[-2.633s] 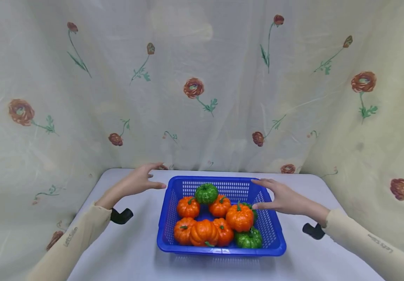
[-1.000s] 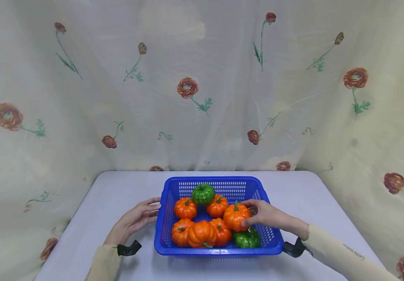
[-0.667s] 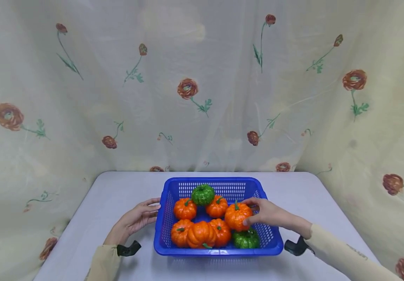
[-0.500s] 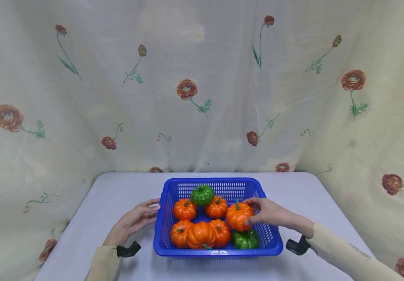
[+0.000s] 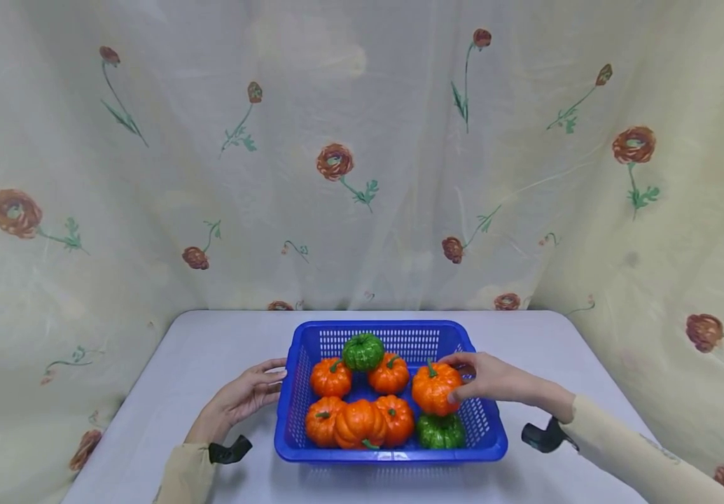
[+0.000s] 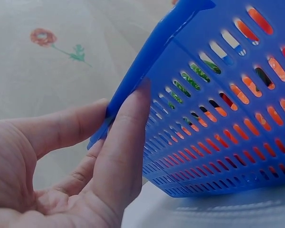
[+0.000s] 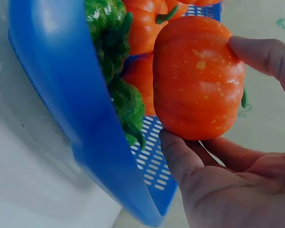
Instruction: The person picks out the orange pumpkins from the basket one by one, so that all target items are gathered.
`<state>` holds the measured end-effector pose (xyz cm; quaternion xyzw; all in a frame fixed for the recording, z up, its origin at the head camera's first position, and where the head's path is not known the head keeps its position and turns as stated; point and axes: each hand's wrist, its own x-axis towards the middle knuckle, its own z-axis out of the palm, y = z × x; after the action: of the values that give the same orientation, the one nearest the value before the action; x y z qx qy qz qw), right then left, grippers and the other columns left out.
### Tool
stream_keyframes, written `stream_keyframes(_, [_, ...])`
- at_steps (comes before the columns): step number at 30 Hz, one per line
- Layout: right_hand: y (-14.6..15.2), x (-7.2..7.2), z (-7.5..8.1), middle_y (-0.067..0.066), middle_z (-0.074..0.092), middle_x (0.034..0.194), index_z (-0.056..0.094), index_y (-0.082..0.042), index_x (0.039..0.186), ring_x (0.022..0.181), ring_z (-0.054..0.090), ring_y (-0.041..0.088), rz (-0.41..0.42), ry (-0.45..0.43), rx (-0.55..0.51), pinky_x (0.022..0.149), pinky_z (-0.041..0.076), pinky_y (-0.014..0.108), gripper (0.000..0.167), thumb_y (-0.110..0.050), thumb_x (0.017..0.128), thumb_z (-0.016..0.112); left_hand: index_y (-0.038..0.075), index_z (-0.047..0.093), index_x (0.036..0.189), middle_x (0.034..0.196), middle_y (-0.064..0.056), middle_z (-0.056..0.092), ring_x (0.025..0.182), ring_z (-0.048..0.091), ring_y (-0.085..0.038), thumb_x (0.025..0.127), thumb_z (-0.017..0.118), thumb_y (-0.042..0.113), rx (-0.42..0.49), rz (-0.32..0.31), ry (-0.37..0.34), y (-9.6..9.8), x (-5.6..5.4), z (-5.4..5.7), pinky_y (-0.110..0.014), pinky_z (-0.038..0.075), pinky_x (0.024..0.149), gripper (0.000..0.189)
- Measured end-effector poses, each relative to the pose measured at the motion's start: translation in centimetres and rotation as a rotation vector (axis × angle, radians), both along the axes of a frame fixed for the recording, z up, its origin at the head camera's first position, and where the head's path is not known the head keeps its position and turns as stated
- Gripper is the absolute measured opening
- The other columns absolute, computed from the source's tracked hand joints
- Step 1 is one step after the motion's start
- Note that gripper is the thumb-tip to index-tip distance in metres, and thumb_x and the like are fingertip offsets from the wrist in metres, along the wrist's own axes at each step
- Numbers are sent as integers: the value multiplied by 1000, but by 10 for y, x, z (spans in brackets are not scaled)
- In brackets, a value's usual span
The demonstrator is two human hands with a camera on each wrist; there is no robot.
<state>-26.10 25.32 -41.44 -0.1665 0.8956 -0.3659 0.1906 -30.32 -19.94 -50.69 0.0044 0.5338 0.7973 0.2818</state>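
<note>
With thumb on one side and fingertips on the other, my left hand (image 5: pixel 242 397) pinches the rim of a blue slotted plastic basket (image 5: pixel 393 456) at its left side. My right hand (image 5: pixel 503 381) grips a small orange pumpkin (image 5: pixel 435 389) with a green stem. In the right wrist view, thumb and fingers hold opposite sides of this speckled pumpkin (image 7: pixel 197 78), over the basket's right part. Inside the basket sit several more orange pumpkins (image 5: pixel 360 423). A green pumpkin (image 5: pixel 363 351) rests on orange ones at the back, and another green pumpkin (image 5: pixel 440 431) lies at front right.
The basket stands on a white table (image 5: pixel 223 336), whose back edge meets a pale curtain (image 5: pixel 400 210) printed with red flowers. A black strap mount (image 5: pixel 230 450) sits on my left wrist, and a similar mount (image 5: pixel 545 437) on my right.
Both hands came down from above the basket's sides: the left took its rim, the right took the orange pumpkin. Over the last second that pumpkin has shifted slightly rightward.
</note>
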Motion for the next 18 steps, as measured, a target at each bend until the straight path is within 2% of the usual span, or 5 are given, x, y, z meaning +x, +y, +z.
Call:
stream_keyframes(5, [12,-3,7,17,53,134,51,-5,135,121,52,35,30,17,-39,100,49,51,62,-28,82,75,4,21,149,116,-9,64,96,69,-18,98,54,6,3,-2,-2,-1,0,-1,-30,57,86,61])
stream_keyframes(9, [24,-7,15,20,51,136,47,-2,138,124,50,38,21,32,-75,98,51,48,64,-28,84,72,4,20,150,115,-9,65,95,70,-18,97,54,6,10,-8,1,-2,0,-1,-30,57,85,63])
stream_keyframes(14, [46,-17,17,22,49,139,43,-1,141,129,45,43,-20,74,-104,97,52,48,67,-28,86,71,4,19,150,116,-8,65,96,70,-18,97,54,6,19,-8,1,-2,0,-1,-29,57,86,64])
stream_keyframes(18, [69,-28,12,22,50,139,40,-1,142,129,45,43,-84,124,-107,99,50,52,68,-28,87,69,5,19,151,116,-8,65,96,70,-18,97,54,6,25,-7,-5,-1,-1,-3,-29,57,86,64])
